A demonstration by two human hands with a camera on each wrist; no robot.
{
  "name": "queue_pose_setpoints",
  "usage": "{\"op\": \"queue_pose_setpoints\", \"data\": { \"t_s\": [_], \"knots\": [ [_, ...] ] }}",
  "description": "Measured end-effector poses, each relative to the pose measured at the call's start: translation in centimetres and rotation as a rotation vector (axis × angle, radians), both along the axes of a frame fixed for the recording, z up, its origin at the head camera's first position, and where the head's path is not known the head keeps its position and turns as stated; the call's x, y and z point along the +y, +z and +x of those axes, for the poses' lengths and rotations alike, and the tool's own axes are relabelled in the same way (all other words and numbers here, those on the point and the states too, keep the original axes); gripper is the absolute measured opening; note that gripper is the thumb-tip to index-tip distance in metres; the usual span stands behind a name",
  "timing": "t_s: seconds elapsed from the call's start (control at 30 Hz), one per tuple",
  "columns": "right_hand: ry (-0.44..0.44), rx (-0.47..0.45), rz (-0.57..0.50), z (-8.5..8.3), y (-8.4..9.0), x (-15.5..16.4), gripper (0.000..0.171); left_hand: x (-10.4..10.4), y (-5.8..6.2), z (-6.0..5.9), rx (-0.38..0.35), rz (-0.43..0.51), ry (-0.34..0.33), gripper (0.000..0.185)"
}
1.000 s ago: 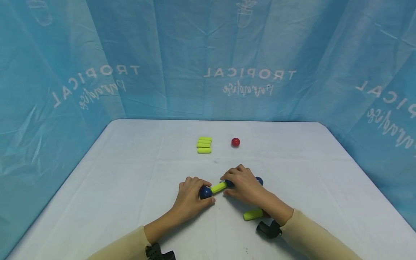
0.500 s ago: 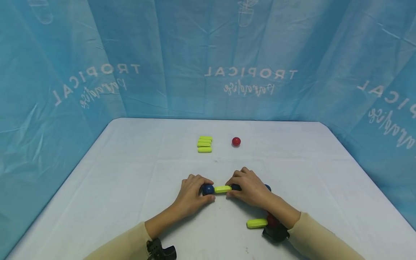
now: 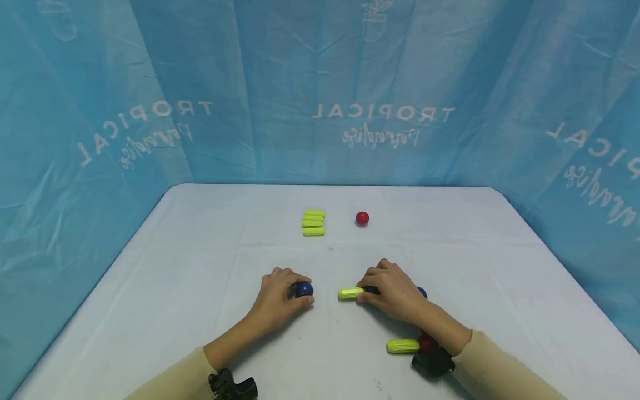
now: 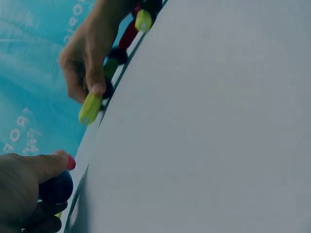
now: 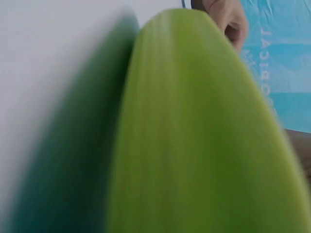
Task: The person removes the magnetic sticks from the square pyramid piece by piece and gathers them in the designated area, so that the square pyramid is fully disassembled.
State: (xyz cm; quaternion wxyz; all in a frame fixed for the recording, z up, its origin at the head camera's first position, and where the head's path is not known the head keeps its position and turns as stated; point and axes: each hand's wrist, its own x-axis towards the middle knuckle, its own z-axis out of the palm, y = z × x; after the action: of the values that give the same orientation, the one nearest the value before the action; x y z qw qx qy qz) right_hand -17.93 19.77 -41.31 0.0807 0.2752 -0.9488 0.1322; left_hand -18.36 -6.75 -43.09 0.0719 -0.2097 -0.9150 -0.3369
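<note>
My left hand [image 3: 275, 294] pinches a blue ball [image 3: 303, 289] between thumb and fingers, low over the white table. A gap to its right, my right hand [image 3: 392, 291] grips a dark blue ball [image 3: 371, 290] with a yellow-green ribbed rod [image 3: 351, 293] sticking out to the left. The rod's left end is free. In the left wrist view, the chain runs on behind that hand through a blue ball [image 4: 119, 55] and a red rod [image 4: 129, 36]. Another blue ball [image 3: 422, 291] peeks out right of my right hand. A close yellow-green rod [image 5: 189, 131] fills the right wrist view.
Several yellow-green rods [image 3: 313, 223] lie side by side at the back of the table, with a red ball [image 3: 362, 218] to their right. Another yellow-green rod [image 3: 403, 346] extends left from under the right wrist, against a red piece [image 3: 427, 343]. Blue curtains [image 3: 320, 139] surround the table.
The blue ball in my left hand has come apart from the rod and moved left. My right hand has shifted right with the rod and its chain, and the rod has swung level.
</note>
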Motion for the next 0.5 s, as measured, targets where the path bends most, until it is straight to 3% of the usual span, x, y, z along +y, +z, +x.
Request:
{"op": "queue_pose_setpoints", "data": {
  "t_s": [0.13,0.23,0.4,0.5],
  "knots": [
    [-0.016,0.005,-0.011,0.0,-0.1,0.8,0.022,-0.7,0.4,-1.3,-0.015,0.031,0.032,0.035],
    [0.008,0.008,-0.009,-0.2,-0.2,0.8,0.023,0.3,1.0,-3.0,-0.046,0.048,0.032,0.042],
    [0.027,0.006,-0.015,-0.1,-0.2,0.3,0.022,3.5,1.7,-7.3,-0.073,0.036,0.068,0.044],
    [0.035,0.010,-0.018,0.0,-0.2,-0.1,0.022,5.2,1.9,-10.1,-0.027,-0.036,0.090,0.042]
  ]
}}
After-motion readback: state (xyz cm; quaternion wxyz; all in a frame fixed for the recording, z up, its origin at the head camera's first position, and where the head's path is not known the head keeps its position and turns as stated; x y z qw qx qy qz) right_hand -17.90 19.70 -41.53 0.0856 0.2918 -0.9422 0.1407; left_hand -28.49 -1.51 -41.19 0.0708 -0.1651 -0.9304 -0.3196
